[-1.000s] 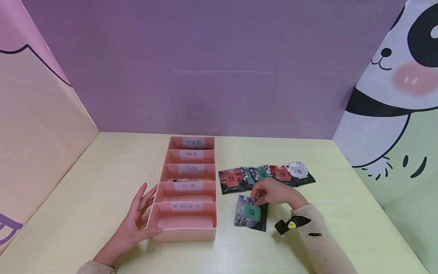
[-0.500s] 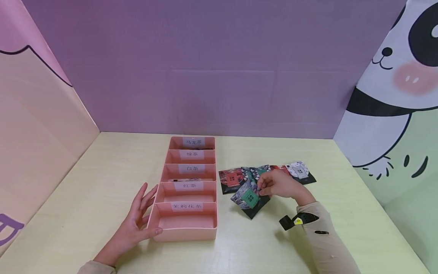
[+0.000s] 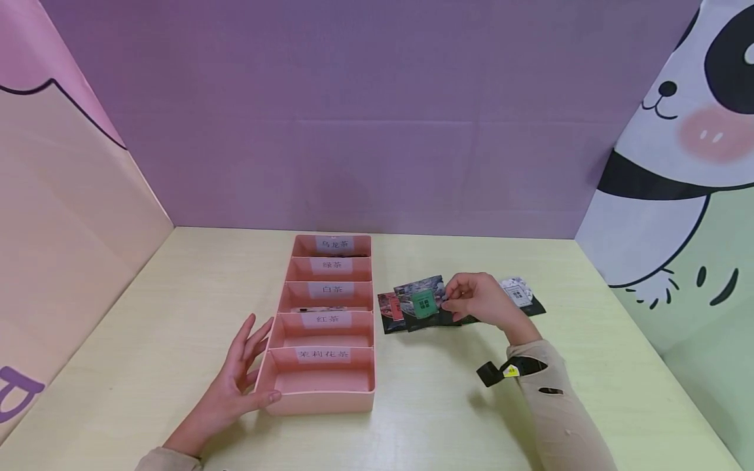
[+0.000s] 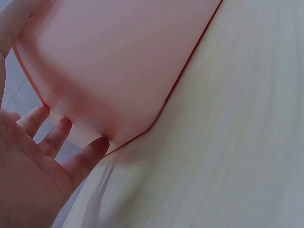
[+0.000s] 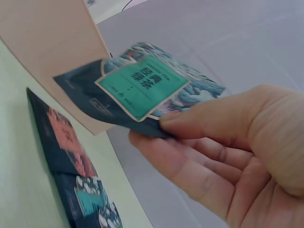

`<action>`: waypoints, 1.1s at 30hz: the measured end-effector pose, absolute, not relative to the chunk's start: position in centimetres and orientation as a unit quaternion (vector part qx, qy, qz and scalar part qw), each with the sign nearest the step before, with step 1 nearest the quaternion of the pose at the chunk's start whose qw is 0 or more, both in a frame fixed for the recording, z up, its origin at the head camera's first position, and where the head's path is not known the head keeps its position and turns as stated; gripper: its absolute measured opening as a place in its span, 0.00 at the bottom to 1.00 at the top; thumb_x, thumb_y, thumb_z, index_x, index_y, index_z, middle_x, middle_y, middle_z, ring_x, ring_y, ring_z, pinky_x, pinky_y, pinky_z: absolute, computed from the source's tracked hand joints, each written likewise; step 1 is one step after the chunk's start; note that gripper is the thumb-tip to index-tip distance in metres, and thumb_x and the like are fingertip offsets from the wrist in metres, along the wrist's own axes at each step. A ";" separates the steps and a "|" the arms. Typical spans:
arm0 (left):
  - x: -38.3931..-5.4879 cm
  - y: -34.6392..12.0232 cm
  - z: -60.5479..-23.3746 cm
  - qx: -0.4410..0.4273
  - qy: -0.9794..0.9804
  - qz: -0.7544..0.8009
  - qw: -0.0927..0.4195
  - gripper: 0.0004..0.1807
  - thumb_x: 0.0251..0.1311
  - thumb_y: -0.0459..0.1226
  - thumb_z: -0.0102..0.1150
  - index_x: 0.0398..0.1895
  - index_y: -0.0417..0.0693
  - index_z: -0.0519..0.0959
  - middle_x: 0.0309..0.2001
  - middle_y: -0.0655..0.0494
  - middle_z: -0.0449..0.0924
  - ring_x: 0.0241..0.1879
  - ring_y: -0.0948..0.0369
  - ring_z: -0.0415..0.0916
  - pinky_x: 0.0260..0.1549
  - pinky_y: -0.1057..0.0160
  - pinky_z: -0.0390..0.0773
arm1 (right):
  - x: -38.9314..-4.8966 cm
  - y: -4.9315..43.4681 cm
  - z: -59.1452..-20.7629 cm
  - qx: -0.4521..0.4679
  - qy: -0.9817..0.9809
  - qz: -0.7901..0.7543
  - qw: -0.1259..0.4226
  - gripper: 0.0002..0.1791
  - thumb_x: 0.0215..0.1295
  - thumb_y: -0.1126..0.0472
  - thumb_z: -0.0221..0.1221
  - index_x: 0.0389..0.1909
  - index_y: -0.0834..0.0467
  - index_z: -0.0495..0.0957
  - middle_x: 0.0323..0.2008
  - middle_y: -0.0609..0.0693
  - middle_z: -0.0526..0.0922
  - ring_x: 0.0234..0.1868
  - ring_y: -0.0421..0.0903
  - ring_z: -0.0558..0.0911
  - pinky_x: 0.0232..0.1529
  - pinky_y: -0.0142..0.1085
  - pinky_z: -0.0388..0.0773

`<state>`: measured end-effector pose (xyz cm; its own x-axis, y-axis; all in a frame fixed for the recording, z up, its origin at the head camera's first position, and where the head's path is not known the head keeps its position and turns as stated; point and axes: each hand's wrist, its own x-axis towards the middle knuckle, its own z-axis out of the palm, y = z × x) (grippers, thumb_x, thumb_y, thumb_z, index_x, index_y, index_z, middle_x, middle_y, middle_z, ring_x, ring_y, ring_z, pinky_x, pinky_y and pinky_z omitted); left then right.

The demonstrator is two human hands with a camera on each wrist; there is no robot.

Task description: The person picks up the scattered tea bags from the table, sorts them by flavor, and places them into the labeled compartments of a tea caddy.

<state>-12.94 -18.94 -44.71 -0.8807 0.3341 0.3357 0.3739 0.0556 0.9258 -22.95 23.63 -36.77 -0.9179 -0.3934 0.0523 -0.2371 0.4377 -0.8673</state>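
Observation:
My right hand (image 3: pixel 485 301) pinches a dark tea sachet (image 3: pixel 423 304) with a green label between thumb and forefinger, above the table right of the pink box. In the right wrist view the sachet (image 5: pixel 142 88) is tilted, its label facing the camera. A pink box (image 3: pixel 318 403) with several labelled compartments stands at the middle. My left hand (image 3: pixel 226 386) rests against its front left corner, thumb at the front and fingers along the side. In the left wrist view the fingertips (image 4: pixel 88 154) touch the box's wall.
Behind the held sachet lies a row of sachets, partly hidden, with a red-label sachet (image 3: pixel 390 314) at the left and a white-label sachet (image 3: pixel 520 292) at the right. A flat item (image 3: pixel 321 309) shows in the middle compartment. Purple wall (image 3: pixel 377 131) closes the back.
My right hand has lifted the green-label sachet off the table, away from me, and turned it; it now overlaps the row of sachets. The left hand stays on the box.

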 end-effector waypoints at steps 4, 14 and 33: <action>-12.9 -19.0 -44.7 -0.242 -0.726 -0.643 0.015 0.62 0.53 0.22 0.66 0.81 0.55 0.33 0.78 0.65 0.50 0.67 0.74 0.58 0.56 0.75 0.66 | -23.6 23.0 -36.6 -0.178 0.831 -0.523 0.066 0.05 0.61 0.75 0.63 0.31 0.67 0.76 0.25 0.55 0.82 0.24 0.48 0.84 0.32 0.46 0.85; -13.0 -19.1 -44.9 -0.264 -0.714 -0.649 0.017 0.63 0.52 0.20 0.65 0.81 0.55 0.32 0.78 0.65 0.49 0.68 0.73 0.57 0.57 0.74 0.67 | -25.0 21.3 -35.7 -0.148 0.791 -0.594 0.016 0.07 0.64 0.77 0.58 0.27 0.67 0.72 0.29 0.62 0.85 0.26 0.46 0.87 0.32 0.42 0.85; -12.9 -19.2 -44.9 -0.262 -0.712 -0.651 0.014 0.63 0.53 0.21 0.66 0.81 0.55 0.32 0.77 0.69 0.50 0.68 0.74 0.56 0.56 0.73 0.69 | -28.3 17.1 -35.2 -0.165 0.680 -0.714 0.012 0.14 0.65 0.79 0.54 0.25 0.60 0.78 0.27 0.52 0.79 0.29 0.43 0.87 0.36 0.40 0.85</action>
<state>-12.89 -19.16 -44.89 -0.8623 0.3556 0.3605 0.3911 0.0155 0.9202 -28.27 17.10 -35.24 -0.9452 -0.2415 0.2195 -0.2075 -0.0746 -0.9754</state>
